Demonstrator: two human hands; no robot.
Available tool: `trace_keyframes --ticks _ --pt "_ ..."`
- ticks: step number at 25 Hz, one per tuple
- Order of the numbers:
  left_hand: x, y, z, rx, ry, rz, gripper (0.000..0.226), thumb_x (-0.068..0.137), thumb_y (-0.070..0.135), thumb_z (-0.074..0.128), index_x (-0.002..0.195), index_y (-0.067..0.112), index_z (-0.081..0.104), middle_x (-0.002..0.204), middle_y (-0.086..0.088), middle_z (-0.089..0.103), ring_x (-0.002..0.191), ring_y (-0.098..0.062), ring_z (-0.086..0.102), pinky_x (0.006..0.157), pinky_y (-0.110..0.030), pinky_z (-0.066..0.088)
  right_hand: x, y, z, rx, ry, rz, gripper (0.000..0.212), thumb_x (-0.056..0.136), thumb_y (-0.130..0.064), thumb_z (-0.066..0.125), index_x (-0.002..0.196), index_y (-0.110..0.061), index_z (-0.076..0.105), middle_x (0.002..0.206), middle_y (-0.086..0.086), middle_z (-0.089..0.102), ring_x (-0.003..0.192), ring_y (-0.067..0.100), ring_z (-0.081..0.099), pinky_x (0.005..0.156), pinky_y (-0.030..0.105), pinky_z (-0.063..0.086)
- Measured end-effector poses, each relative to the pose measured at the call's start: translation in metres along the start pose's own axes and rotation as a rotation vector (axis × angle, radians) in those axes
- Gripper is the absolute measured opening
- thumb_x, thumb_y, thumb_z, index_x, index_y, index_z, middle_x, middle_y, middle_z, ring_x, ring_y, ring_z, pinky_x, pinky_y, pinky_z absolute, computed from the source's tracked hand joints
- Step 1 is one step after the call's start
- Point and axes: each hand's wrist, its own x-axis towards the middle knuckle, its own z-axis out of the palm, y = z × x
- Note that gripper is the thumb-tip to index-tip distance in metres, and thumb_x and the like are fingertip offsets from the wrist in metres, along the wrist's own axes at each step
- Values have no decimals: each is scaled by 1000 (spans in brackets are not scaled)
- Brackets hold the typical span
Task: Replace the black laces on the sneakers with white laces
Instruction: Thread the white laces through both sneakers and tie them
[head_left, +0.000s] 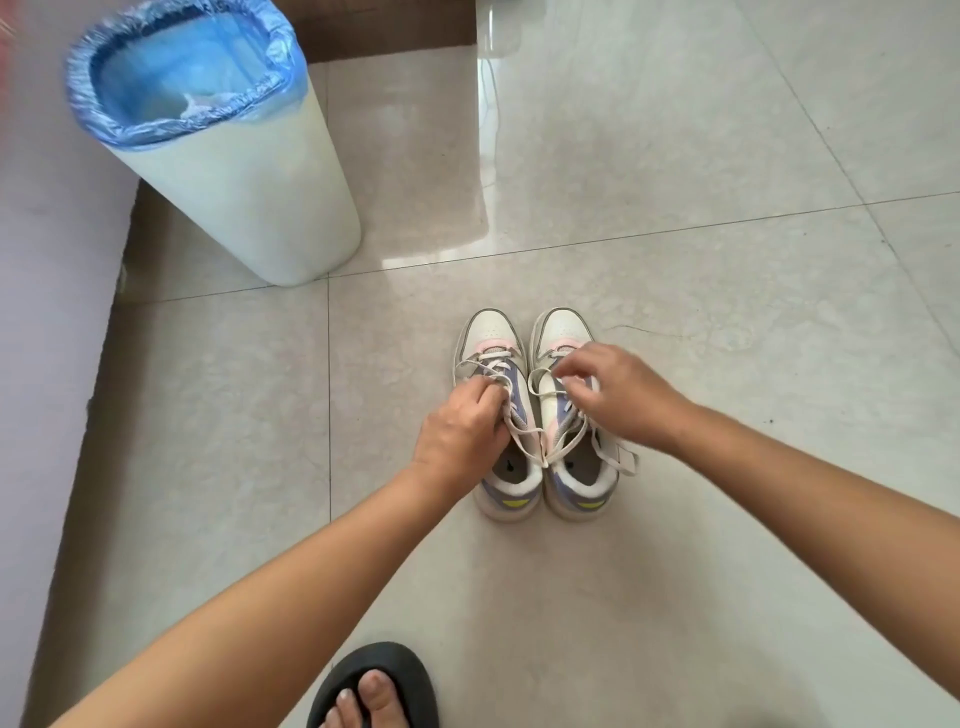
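Note:
Two white sneakers with pink and purple panels stand side by side on the tiled floor, toes pointing away: the left sneaker (491, 332) and the right sneaker (563, 327). Both carry white laces (524, 439), loosened, with loose ends trailing toward the heels. My left hand (460, 431) grips the lace over the left sneaker's tongue. Over the right sneaker, my right hand (618, 395) pinches its lace near the upper eyelets. No black lace is visible.
A tall white bin (249, 192) lined with a blue bag stands at the back left beside a lilac wall. My foot in a black slipper (376, 686) is at the bottom edge. A thin dark thread (649, 330) lies right of the sneakers.

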Motion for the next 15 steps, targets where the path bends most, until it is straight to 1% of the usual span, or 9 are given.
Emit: trace_keyframes --ticks 1,2,4,6,8,9,11,13,15 --pt "0 1 3 42 13 42 15 78 16 50 73 8 61 75 -5 60 64 -25 60 38 -31 47 4 -5 14 -63 -38 -31 29 92 -16 50 119 -13 59 122 6 55 116 22 47 99 31 37" --pt "1 1 7 65 21 70 13 75 13 49 69 8 60 69 -5 58 58 -25 58 35 -31 45 9 -7 26 -132 -87 -35 33 91 -16 48 124 -12 54 126 7 52 120 25 42 102 34 35" --pt "2 0 8 -6 5 42 12 75 5 52 72 6 64 69 -7 62 59 -27 61 44 -34 50 13 -5 36 -184 -114 -11 40 90 -13 47 129 -10 48 130 9 47 124 28 37 104 35 31" --pt "9 2 -3 -237 -51 -170 17 83 3 56 90 6 71 85 -9 70 78 -27 66 65 -28 52 11 2 35 -143 -98 -24 43 89 -11 48 132 -9 45 132 9 46 125 28 36 106 32 29" --pt "18 2 -11 -400 -79 -396 20 86 7 58 99 10 72 92 -9 72 89 -24 66 69 -22 44 6 8 35 -127 -110 -69 45 91 -10 50 135 -9 43 135 8 45 127 26 37 106 29 27" --pt "20 3 -12 -388 -103 -404 21 86 7 57 101 10 71 94 -9 71 91 -24 65 70 -23 43 4 10 35 -111 -119 -83 44 92 -11 51 135 -8 44 136 8 45 128 25 38 106 27 27" --pt "17 7 -12 -240 -141 -257 25 86 4 54 106 7 68 103 -11 68 98 -27 62 79 -28 45 1 12 28 -14 -114 -56 39 93 -14 53 131 -9 49 133 5 49 125 21 44 102 24 30" --pt "9 3 -5 -213 -145 -150 31 83 1 54 113 4 63 109 -13 63 104 -29 58 89 -34 45 -2 10 22 70 -82 -22 33 92 -18 55 124 -11 55 127 4 54 119 19 49 97 23 34" --pt "3 -1 1 -258 -153 -201 42 82 4 59 123 4 53 116 -13 52 110 -26 52 95 -34 42 -3 3 23 -56 -51 -62 32 91 -24 57 120 -12 57 123 4 55 119 20 47 100 28 35"
